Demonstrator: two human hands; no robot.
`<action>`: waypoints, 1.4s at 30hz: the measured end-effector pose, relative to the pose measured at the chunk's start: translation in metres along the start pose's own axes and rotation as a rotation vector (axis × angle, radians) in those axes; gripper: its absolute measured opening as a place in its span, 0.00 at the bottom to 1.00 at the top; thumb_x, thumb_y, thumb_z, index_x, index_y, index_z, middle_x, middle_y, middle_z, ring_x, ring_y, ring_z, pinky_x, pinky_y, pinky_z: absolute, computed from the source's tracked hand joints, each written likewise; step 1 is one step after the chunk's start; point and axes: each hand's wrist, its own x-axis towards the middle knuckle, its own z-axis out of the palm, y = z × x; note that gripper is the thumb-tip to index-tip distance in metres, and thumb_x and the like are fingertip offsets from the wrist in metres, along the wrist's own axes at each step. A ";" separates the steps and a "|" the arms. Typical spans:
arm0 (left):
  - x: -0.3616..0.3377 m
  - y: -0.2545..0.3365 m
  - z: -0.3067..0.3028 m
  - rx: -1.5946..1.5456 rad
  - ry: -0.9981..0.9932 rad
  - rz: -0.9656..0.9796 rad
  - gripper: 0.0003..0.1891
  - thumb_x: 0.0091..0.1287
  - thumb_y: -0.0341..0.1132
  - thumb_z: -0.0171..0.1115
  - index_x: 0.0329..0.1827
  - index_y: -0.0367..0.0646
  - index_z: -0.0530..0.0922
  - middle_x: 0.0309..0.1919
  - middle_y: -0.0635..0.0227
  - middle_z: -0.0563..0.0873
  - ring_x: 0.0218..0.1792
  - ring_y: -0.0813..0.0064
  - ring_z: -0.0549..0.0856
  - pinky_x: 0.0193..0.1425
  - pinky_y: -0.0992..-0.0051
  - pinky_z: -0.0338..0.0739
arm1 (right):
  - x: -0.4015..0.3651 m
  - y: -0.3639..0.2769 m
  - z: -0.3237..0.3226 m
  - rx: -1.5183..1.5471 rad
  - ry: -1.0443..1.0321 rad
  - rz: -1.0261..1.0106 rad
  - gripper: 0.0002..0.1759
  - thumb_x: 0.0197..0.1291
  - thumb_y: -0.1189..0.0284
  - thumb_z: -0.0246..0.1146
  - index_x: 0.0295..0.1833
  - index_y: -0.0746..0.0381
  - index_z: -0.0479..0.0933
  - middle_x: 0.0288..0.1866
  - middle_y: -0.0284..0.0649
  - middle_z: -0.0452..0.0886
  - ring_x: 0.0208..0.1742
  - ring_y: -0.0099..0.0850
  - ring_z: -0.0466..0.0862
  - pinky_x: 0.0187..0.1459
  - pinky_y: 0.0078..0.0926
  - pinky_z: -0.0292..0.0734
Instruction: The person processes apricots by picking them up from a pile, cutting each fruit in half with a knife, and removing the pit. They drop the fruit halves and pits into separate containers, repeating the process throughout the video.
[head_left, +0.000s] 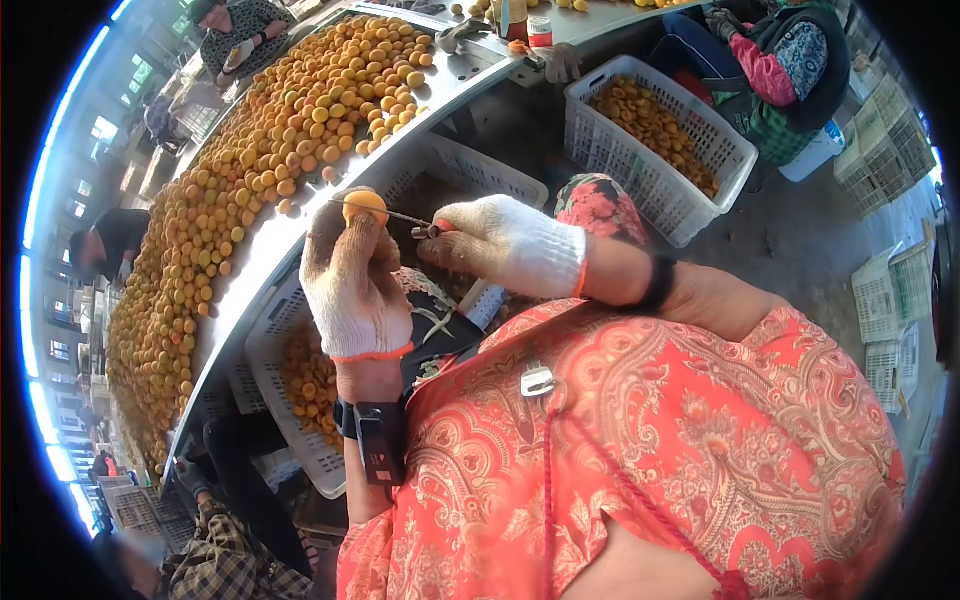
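Observation:
My left hand (352, 285), in a stained white knit glove, holds an apricot (366, 207) up between thumb and fingers. Closed around a thin metal pitting tool, my right hand (505, 245) is gloved the same way and sits just right of the fruit. The slim shaft of the tool (408, 218) reaches from the right fingers to the apricot and overlaps it in this view. Both hands are over my lap, beside the edge of a metal table (262, 262) heaped with whole apricots (300, 130).
Below the table edge, a white crate (322, 470) holds cut apricots, and another crate (735, 195) of them stands at the upper right. A co-worker (790, 60) sits beyond that. Stacked crates (885, 150) line the right side. Gloves (560, 62) and a red jar (540, 32) lie near the table's edge.

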 end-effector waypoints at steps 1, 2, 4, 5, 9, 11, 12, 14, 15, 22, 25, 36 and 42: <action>-0.001 0.000 0.001 0.001 -0.002 -0.001 0.14 0.67 0.30 0.66 0.53 0.36 0.80 0.36 0.69 0.83 0.29 0.84 0.76 0.30 0.83 0.68 | -0.001 -0.001 0.002 0.001 0.002 0.001 0.21 0.72 0.56 0.59 0.38 0.65 0.74 0.27 0.33 0.73 0.34 0.19 0.70 0.36 0.25 0.70; -0.002 0.000 0.003 0.011 0.014 0.014 0.13 0.67 0.29 0.65 0.53 0.36 0.80 0.36 0.69 0.83 0.29 0.84 0.76 0.30 0.84 0.67 | -0.002 -0.002 0.002 -0.022 0.018 0.008 0.22 0.71 0.54 0.59 0.40 0.66 0.76 0.31 0.45 0.78 0.38 0.36 0.77 0.39 0.33 0.73; -0.003 -0.001 0.007 0.022 0.024 0.030 0.13 0.67 0.29 0.65 0.53 0.36 0.79 0.36 0.69 0.83 0.28 0.85 0.76 0.30 0.84 0.67 | -0.003 -0.003 0.003 -0.047 0.040 0.013 0.24 0.71 0.53 0.58 0.41 0.67 0.78 0.35 0.56 0.82 0.41 0.52 0.85 0.41 0.41 0.77; -0.003 -0.001 0.009 0.017 0.040 0.034 0.13 0.67 0.29 0.64 0.53 0.36 0.79 0.36 0.69 0.83 0.28 0.85 0.76 0.29 0.85 0.66 | -0.003 -0.002 0.004 -0.059 0.048 0.014 0.24 0.70 0.53 0.58 0.41 0.66 0.77 0.35 0.57 0.82 0.42 0.54 0.84 0.41 0.42 0.77; -0.005 0.001 0.016 0.054 0.046 0.076 0.13 0.68 0.28 0.63 0.54 0.35 0.79 0.36 0.69 0.83 0.27 0.86 0.75 0.28 0.86 0.65 | -0.005 -0.005 0.007 -0.149 0.102 0.032 0.24 0.70 0.52 0.58 0.42 0.66 0.77 0.36 0.57 0.82 0.44 0.56 0.83 0.42 0.44 0.77; -0.007 0.003 0.021 0.074 0.039 0.082 0.12 0.68 0.28 0.62 0.53 0.35 0.79 0.36 0.69 0.82 0.27 0.87 0.74 0.28 0.86 0.64 | -0.008 -0.005 0.007 -0.134 0.102 0.037 0.24 0.70 0.52 0.58 0.42 0.65 0.77 0.36 0.57 0.82 0.44 0.56 0.83 0.42 0.45 0.77; -0.007 0.003 0.022 0.094 0.036 0.092 0.11 0.69 0.29 0.62 0.52 0.36 0.80 0.35 0.70 0.82 0.26 0.88 0.73 0.28 0.87 0.64 | -0.008 -0.005 0.007 -0.119 0.097 0.040 0.23 0.70 0.52 0.58 0.42 0.65 0.77 0.36 0.57 0.82 0.43 0.56 0.83 0.42 0.45 0.77; -0.004 0.003 0.017 0.040 -0.039 0.039 0.10 0.70 0.31 0.61 0.51 0.36 0.79 0.36 0.69 0.82 0.28 0.86 0.75 0.29 0.85 0.66 | -0.008 -0.004 0.010 -0.124 0.122 0.053 0.23 0.70 0.52 0.58 0.43 0.65 0.78 0.36 0.56 0.83 0.44 0.56 0.83 0.42 0.46 0.77; -0.003 0.001 0.014 -0.017 -0.109 -0.010 0.10 0.71 0.33 0.61 0.50 0.37 0.79 0.36 0.69 0.83 0.30 0.84 0.77 0.31 0.84 0.68 | -0.008 -0.004 0.011 -0.132 0.141 0.063 0.23 0.70 0.52 0.58 0.43 0.64 0.78 0.36 0.56 0.83 0.44 0.55 0.84 0.43 0.46 0.78; 0.001 -0.024 0.011 -0.281 -0.183 -0.158 0.18 0.75 0.45 0.59 0.55 0.40 0.79 0.49 0.59 0.85 0.51 0.68 0.83 0.49 0.74 0.77 | -0.009 -0.005 0.011 -0.260 0.213 0.107 0.22 0.69 0.55 0.59 0.46 0.65 0.79 0.38 0.56 0.84 0.45 0.54 0.84 0.45 0.47 0.78; 0.002 -0.024 0.019 -0.302 -0.078 -0.186 0.17 0.75 0.45 0.59 0.55 0.40 0.79 0.49 0.58 0.84 0.53 0.66 0.82 0.55 0.71 0.77 | -0.007 -0.004 0.007 -0.260 0.233 0.083 0.22 0.69 0.55 0.58 0.46 0.66 0.79 0.37 0.56 0.84 0.45 0.55 0.84 0.46 0.48 0.78; 0.003 -0.023 0.015 -0.273 -0.073 -0.190 0.12 0.72 0.34 0.62 0.54 0.36 0.77 0.44 0.56 0.86 0.40 0.64 0.87 0.38 0.72 0.82 | -0.002 -0.037 -0.029 0.451 0.382 -0.117 0.17 0.66 0.61 0.70 0.34 0.64 0.80 0.23 0.25 0.76 0.27 0.13 0.73 0.26 0.16 0.69; -0.010 -0.024 0.027 -0.159 -0.241 -0.245 0.14 0.73 0.38 0.60 0.53 0.37 0.79 0.42 0.59 0.85 0.40 0.67 0.84 0.41 0.71 0.77 | 0.003 -0.065 -0.037 0.726 0.449 -0.338 0.17 0.66 0.61 0.69 0.31 0.60 0.76 0.19 0.27 0.73 0.19 0.15 0.70 0.20 0.18 0.63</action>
